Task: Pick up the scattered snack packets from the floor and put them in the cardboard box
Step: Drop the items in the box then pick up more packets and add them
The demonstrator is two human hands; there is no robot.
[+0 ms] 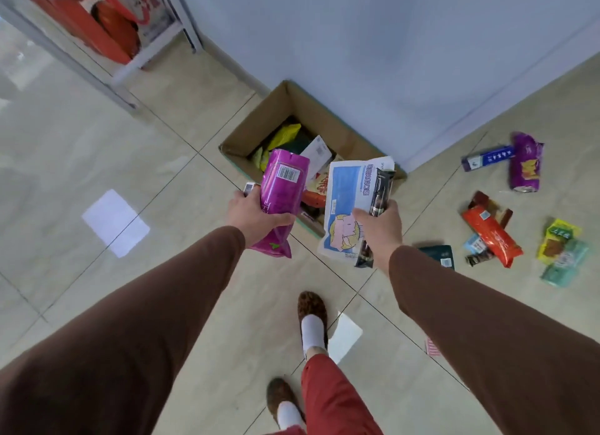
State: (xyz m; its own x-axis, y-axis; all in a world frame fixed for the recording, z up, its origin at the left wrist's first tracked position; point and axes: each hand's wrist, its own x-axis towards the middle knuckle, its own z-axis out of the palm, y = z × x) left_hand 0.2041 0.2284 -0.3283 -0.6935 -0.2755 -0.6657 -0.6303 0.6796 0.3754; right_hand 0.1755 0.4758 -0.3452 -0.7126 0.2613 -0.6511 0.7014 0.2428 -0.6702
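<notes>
1. Cardboard box (pixel 324 123): open-topped, standing on the floor (pixel 162 162) against the blue wall (pixel 357 38); already part-filled with mixed packets; serves as landmark for all entries below
2. Left hand (pixel 256 215): fingers curled round the lower half of a magenta packet (pixel 284 188), held just on the near side of the box, over its near-left rim; a small white item (pixel 249 188) is pinched in the same hand, too small to identify
3. Right hand (pixel 378 223): clamped on a white-and-blue flat packet (pixel 347 204) together with a slim dark bar packet (pixel 380 191), at the box's near-right corner
4. Hands are apart, each loaded, neither yet emptied into the box
5. Loose packets, right of the box, on the floor: purple packet (pixel 526 162) and blue-and-white carton (pixel 488 158) farthest out toward the wall; red-orange packet (pixel 492 236) over a brown one; yellow-green packet (pixel 560 236); dark teal packet (pixel 438 254) beside the right sleeve
6. Handling, judged: foil and plastic pouches, light, soft, crinkly and somewhat slippery; contents probably crushable, so a loose grip across the middle or a pinch on the sealed end seam suits; the flat packet will flop if held by one corner
7. Other: metal shelf frame (pixel 136 61) with red bags, far left of the box; white paper sheet (pixel 115 222) left of the box
</notes>
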